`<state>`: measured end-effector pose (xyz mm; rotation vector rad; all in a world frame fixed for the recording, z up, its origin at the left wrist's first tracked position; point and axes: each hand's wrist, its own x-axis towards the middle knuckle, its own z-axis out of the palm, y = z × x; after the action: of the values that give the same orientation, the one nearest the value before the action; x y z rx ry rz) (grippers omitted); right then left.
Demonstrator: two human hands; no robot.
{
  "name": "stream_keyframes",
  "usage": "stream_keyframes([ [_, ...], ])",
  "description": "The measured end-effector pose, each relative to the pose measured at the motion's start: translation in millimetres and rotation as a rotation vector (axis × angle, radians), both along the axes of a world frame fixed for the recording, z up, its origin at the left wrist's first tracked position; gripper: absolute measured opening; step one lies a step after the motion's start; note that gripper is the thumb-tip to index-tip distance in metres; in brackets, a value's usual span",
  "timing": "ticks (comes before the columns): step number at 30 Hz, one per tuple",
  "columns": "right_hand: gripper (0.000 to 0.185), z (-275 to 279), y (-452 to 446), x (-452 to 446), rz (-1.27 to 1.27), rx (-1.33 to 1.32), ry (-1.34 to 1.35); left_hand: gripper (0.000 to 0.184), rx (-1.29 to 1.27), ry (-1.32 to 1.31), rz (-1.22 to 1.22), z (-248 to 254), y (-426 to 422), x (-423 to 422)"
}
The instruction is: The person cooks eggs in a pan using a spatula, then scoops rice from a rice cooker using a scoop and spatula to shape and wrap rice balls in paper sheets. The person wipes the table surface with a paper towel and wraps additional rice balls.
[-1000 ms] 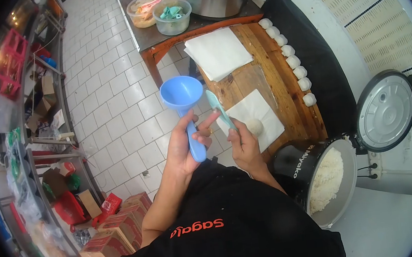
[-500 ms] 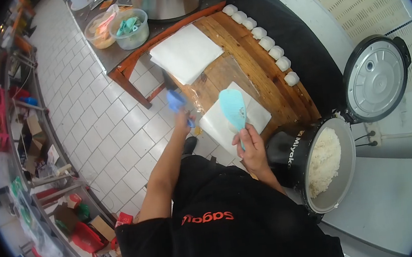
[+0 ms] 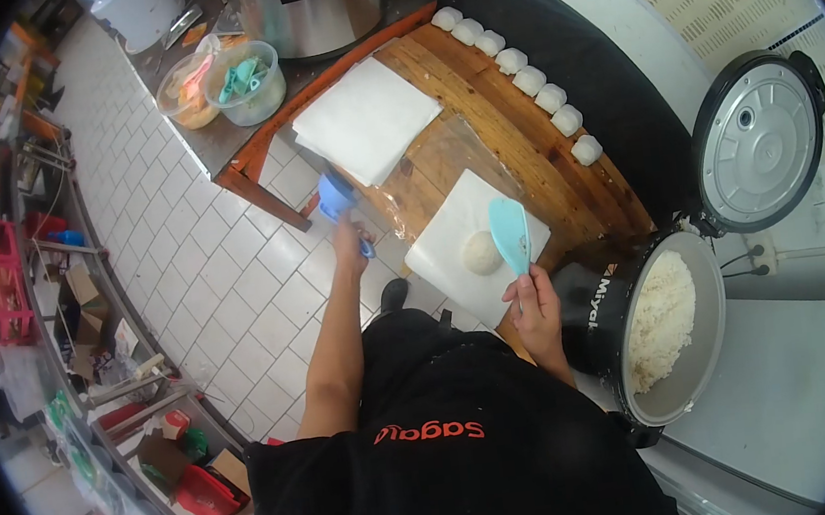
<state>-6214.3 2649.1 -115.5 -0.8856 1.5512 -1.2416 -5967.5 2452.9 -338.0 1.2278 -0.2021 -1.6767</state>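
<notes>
My left hand point(image 3: 351, 246) is closed round the handle of a blue scoop point(image 3: 335, 197), held over the floor just left of the table. A light-blue rice paddle point(image 3: 508, 231) is gripped by its handle in my right hand point(image 3: 537, 313), with a few grains stuck on its blade. Under and beside the paddle lies a rounded mound of rice point(image 3: 480, 254) on a white paper sheet point(image 3: 455, 283). To the right of that hand, an open black rice cooker point(image 3: 591, 324) holds cooked rice point(image 3: 663, 327).
A stack of white paper point(image 3: 368, 116) lies farther up the wooden table point(image 3: 494, 128), near a clear plastic sheet. Several small white cups point(image 3: 530, 80) line its back edge. Plastic tubs point(image 3: 260, 98) stand on the side table. The cooker's lid point(image 3: 760, 142) is raised; shelves run along the left.
The rice paddle has moved right and slightly down, so the rice mound now shows. My left hand with the scoop has shifted a little left. The view has also moved slightly.
</notes>
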Motion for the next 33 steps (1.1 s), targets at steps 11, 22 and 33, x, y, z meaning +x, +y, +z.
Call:
stream_keyframes([
  [11,0.033,111.3,64.7,-35.5,-0.301,-0.133,0.267,0.023,-0.498,-0.416,-0.612,211.4,43.9,-69.9],
  [22,0.036,85.0,310.9,-118.2,-1.445,0.091,0.622,0.028,-1.854,-1.122,-1.625,382.3,187.5,-381.5],
  [33,0.034,8.9,328.5,-110.7,-1.63,-0.109,0.23,0.028,-2.157,-1.531,-1.798,283.4,261.6,-517.5],
])
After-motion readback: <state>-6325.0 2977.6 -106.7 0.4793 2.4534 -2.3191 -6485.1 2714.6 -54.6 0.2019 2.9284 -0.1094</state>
